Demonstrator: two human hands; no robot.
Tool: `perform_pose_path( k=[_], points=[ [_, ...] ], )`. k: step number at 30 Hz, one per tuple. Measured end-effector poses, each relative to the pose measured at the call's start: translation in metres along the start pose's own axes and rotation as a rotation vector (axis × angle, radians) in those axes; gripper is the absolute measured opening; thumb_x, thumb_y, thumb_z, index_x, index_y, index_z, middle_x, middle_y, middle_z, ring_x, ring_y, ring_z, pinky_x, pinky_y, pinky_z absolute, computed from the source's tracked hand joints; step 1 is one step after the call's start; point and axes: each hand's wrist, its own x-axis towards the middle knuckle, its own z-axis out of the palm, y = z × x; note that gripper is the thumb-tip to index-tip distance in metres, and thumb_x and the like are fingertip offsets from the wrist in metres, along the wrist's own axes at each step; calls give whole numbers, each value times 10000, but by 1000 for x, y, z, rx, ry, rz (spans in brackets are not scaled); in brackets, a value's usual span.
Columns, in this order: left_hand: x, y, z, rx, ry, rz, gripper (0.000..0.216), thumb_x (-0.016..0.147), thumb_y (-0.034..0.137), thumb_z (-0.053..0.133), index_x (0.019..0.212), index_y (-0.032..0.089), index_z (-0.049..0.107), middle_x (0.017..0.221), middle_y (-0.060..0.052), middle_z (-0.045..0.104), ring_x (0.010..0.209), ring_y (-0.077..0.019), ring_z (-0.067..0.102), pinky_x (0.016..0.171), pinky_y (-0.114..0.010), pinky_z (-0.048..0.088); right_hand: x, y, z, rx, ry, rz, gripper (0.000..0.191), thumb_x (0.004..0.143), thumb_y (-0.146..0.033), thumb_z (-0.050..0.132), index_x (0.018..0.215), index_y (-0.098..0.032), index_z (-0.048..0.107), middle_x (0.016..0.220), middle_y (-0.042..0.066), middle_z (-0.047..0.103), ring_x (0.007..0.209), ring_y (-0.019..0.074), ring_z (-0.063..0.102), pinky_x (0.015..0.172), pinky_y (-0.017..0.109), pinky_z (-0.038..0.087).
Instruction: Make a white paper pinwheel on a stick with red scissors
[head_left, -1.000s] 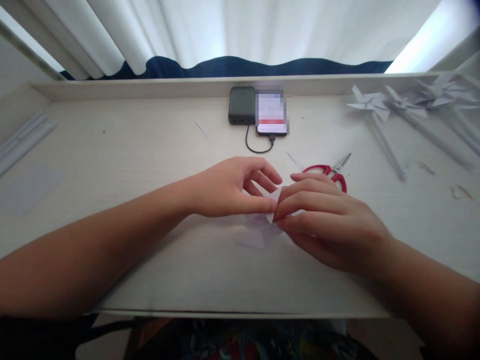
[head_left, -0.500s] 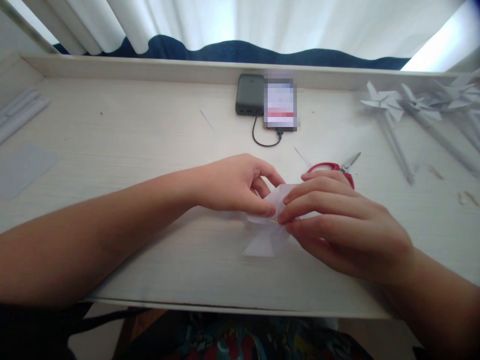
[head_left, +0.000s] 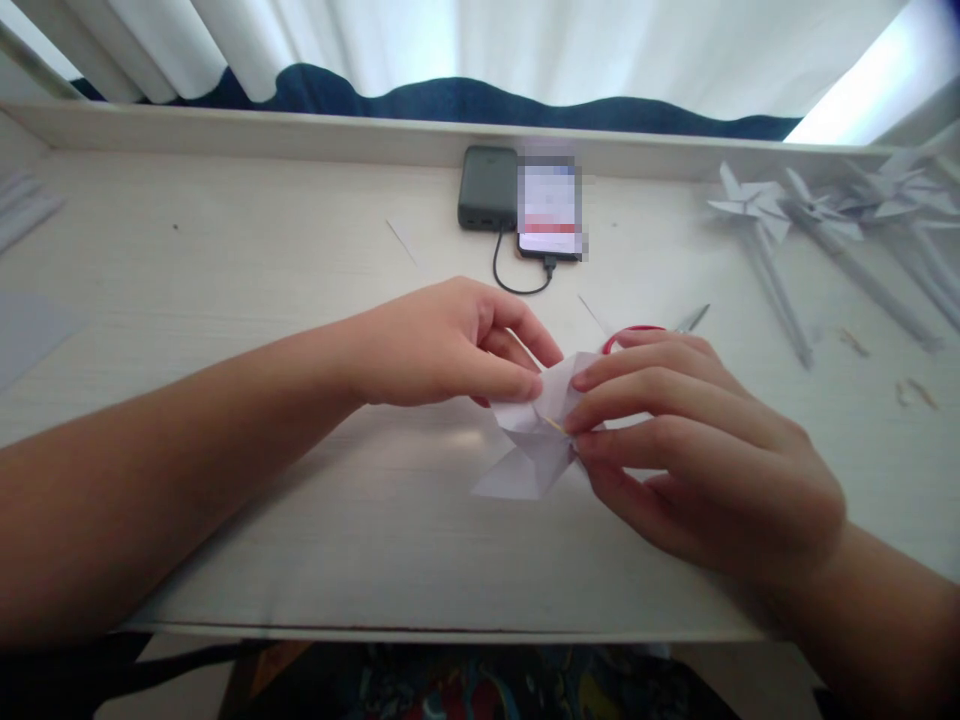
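Between my hands is a white paper pinwheel [head_left: 517,470], its folded blades spread, held just over the table near the front. My left hand [head_left: 465,350] pinches its upper left blade between thumb and fingers. From the right, my right hand [head_left: 697,440] closes its fingertips round the middle of the pinwheel. A thin yellowish strip [head_left: 553,426] shows at the centre by those fingertips; its far end is hidden under them. Red-handled scissors [head_left: 637,332] lie just behind my right hand, which covers part of them.
Finished-looking paper pinwheels on sticks [head_left: 754,205] lie at the back right. A dark power bank [head_left: 487,188] and a phone [head_left: 551,205] joined by a cable rest at the back. Paper sheets [head_left: 34,335] and rolled paper [head_left: 26,210] lie at the left.
The pinwheel has been lifted and tilted slightly, and more of the yellowish strip shows. My left hand has moved a little up and left. The view has shifted slightly to the right.
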Motion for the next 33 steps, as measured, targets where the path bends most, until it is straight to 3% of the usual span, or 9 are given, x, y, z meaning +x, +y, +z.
perform_pose_path(
  k=[7,11,16,24,33],
  points=[
    [0,2,7,-103,98,7,239,693,249,687,928,207,702,838,-29,713,711,-174,663,588,-249,506,-1,0,-3,-25,71,16,172,715,-13,664,758,-174,621,892,43,698,952,210,641,978,468,482],
    [0,4,11,-204,189,23,259,708,357,700,918,206,701,842,-39,704,704,-181,651,603,-269,511,0,-1,-2,-64,113,33,179,722,-7,660,744,-179,615,871,31,694,938,194,641,1007,479,463],
    [0,3,18,-346,197,38,355,704,466,681,927,190,685,843,-55,696,729,-214,652,658,-320,524,0,-2,-3,-74,154,57,175,744,-11,645,741,-181,602,855,27,686,890,169,648,1002,469,475],
    [-4,6,28,-215,230,-43,194,701,269,698,871,196,641,769,-17,700,684,-180,642,639,-290,497,-2,-5,-2,-90,160,63,176,750,4,639,779,-169,629,871,28,688,872,159,666,1074,486,423],
    [-7,15,28,-8,309,-70,85,698,240,641,769,193,636,693,0,658,618,-164,594,556,-255,435,2,-9,-3,-156,181,73,190,716,-11,659,732,-198,627,824,0,708,921,204,662,1062,523,399]
  ],
)
